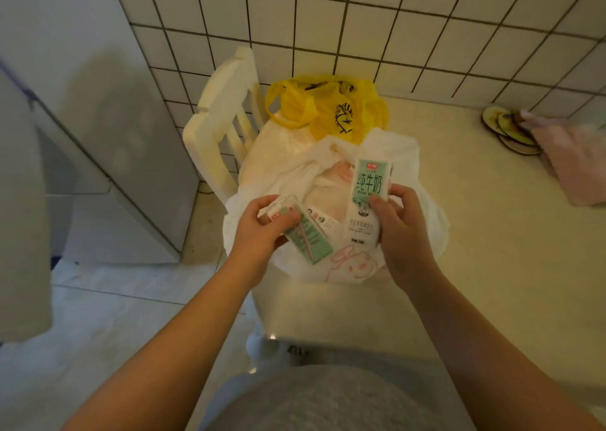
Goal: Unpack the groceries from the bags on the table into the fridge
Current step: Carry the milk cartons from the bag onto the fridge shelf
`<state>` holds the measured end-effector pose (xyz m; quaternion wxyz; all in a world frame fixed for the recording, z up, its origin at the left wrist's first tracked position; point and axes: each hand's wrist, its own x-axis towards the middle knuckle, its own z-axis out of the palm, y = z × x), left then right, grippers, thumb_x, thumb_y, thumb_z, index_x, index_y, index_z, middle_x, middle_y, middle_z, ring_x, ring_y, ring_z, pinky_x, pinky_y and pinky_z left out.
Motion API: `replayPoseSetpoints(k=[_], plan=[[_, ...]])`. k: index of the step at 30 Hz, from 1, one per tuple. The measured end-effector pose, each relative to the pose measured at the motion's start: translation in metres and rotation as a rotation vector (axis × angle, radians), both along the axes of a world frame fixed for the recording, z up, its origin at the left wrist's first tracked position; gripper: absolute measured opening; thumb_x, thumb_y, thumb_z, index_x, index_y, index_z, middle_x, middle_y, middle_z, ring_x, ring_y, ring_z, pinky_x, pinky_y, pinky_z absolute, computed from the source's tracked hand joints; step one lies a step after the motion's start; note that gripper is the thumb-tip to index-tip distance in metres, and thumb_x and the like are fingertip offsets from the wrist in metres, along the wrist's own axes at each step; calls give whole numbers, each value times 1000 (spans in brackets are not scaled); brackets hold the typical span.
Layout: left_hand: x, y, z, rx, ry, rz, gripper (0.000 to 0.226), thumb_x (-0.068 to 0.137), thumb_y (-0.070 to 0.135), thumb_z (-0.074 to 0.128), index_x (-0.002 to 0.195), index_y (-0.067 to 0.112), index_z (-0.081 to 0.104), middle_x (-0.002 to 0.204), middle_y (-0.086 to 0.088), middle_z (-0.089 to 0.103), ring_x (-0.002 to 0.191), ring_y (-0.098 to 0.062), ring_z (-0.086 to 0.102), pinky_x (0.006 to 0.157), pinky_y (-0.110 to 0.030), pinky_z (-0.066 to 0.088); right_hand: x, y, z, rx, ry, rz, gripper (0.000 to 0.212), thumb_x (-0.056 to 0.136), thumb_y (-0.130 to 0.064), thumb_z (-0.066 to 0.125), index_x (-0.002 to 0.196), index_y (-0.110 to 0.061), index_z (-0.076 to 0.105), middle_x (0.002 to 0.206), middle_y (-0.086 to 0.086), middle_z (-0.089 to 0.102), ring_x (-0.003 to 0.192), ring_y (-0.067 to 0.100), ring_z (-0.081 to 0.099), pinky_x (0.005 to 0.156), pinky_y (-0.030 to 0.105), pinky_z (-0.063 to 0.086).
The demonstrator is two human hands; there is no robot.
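Left hand [262, 225] and right hand [401, 234] hover over a white bag [410, 155] on the tabletop [492, 234].
Left fingers curl round a tilted carton [311, 237]; right thumb and fingers pinch an upright carton [367, 184]; both forearms reach forward.

Wall: square white ceramic tiles with dark grout [393, 20], running along the back.
Chair: cream-white slatted wooden chair [223, 125], close against the tiles.
Far right: overlapping round yellowish discs with dark rims [506, 129], touching a crumpled pale pink cloth [570, 165].
Floor: pale glossy tiles [114, 306].
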<state>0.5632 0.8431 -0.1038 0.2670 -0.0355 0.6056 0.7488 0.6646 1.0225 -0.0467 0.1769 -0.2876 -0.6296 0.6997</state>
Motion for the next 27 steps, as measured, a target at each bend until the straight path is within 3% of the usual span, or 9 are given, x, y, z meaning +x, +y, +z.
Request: replayPoseSetpoints(k=[3,5,8,12,15,18,24,27], plan=[[34,-14,12,205,-176,-18,26,89,18,70,111,7,61,93,-9,71,87,-23,70,84,-41,58,31,-19,-2,-73,-5,-2,18,101,-21,54,116,-12,52,82,-7,76,74,17,74,62,39,58],[62,-26,18,263,-281,-47,17,95,24,61,102,9,67,89,-8,71,82,-24,70,82,-42,57,53,-31,-11,-87,-18,5,18,99,-25,55,115,-16,53,90,-3,76,83,21,74,73,46,59],[102,-51,20,261,-425,-47,33,97,38,52,113,15,69,104,-11,72,80,-23,67,70,-37,56,86,-55,-22,-131,-34,38,17,94,-32,58,108,-23,54,108,11,74,97,33,71,83,52,56],[149,-90,13,308,-533,-15,50,91,46,58,127,12,60,117,-18,70,79,-24,64,71,-36,54,125,-96,-34,-225,-38,86,15,100,-24,54,113,-20,50,105,13,75,92,39,72,79,53,58],[179,-124,8,267,-567,25,60,80,41,68,128,5,58,113,-18,70,84,-27,70,75,-37,60,149,-130,-41,-228,-98,143,9,101,-28,55,109,-27,52,102,8,76,94,35,73,81,57,57],[202,-161,7,260,-588,105,55,80,39,71,124,7,63,110,-19,68,91,-31,71,81,-44,60,164,-166,-42,-226,-134,198,11,101,-28,54,111,-26,51,100,7,76,90,32,74,78,51,59],[221,-244,-1,149,-541,190,49,90,52,60,119,14,71,100,-16,71,84,-31,68,78,-44,52,166,-247,-42,-175,-166,380,8,100,-28,55,107,-32,53,96,7,76,91,34,73,77,57,58],[220,-293,-4,139,-519,222,52,93,60,51,117,21,75,110,-14,73,92,-31,70,88,-49,50,155,-293,-44,-166,-188,478,9,100,-28,56,108,-32,56,96,8,76,92,35,73,79,58,57]])
